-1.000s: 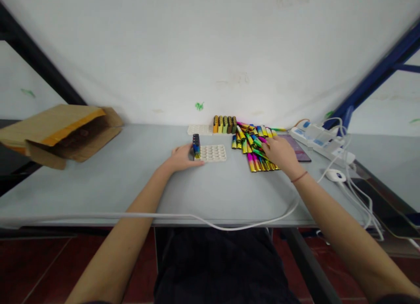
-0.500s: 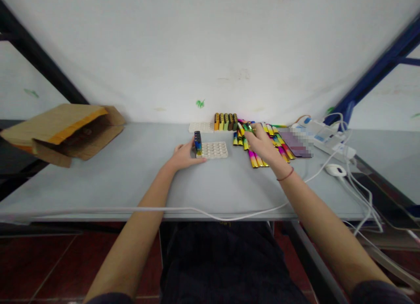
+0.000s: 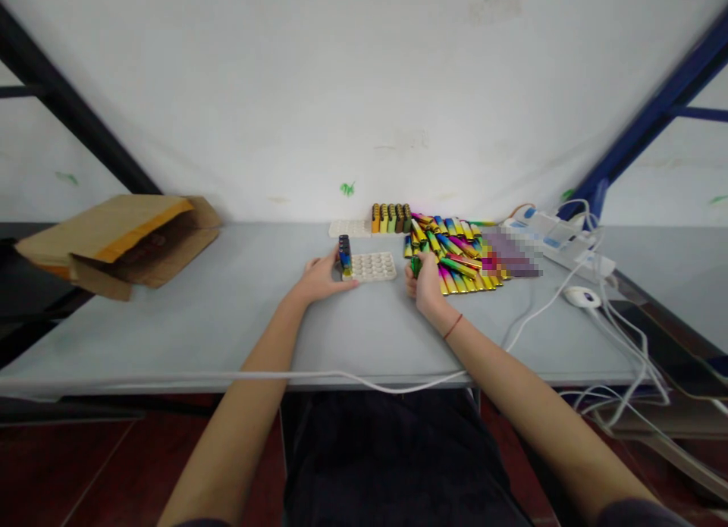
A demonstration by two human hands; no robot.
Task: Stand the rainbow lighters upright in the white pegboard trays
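Observation:
At the left end of a white tray [image 3: 374, 267] with round pockets, my left hand [image 3: 321, 277] grips the edge, thumb along the front and fingers behind. Several dark-topped blue lighters [image 3: 344, 255] stand upright in a row in that end of the tray; its other visible pockets hold nothing. To the right of the tray, my right hand [image 3: 425, 283] is closed around a green lighter [image 3: 415, 265], partly hidden by the fingers. Beside that hand lies a heap of shiny multicoloured lighters [image 3: 458, 263].
Behind, a second white tray [image 3: 348, 227] holds rows of upright lighters [image 3: 391, 218] at its right. A brown paper bag [image 3: 136, 235] lies left. A power strip [image 3: 560, 239], a white mouse-like object [image 3: 582, 297] and cables lie right. A white cable [image 3: 341, 374] crosses the table's front edge.
My right hand has drawn back from the heap, down and to the left, with a green lighter in its fingers. My left hand stays at the tray.

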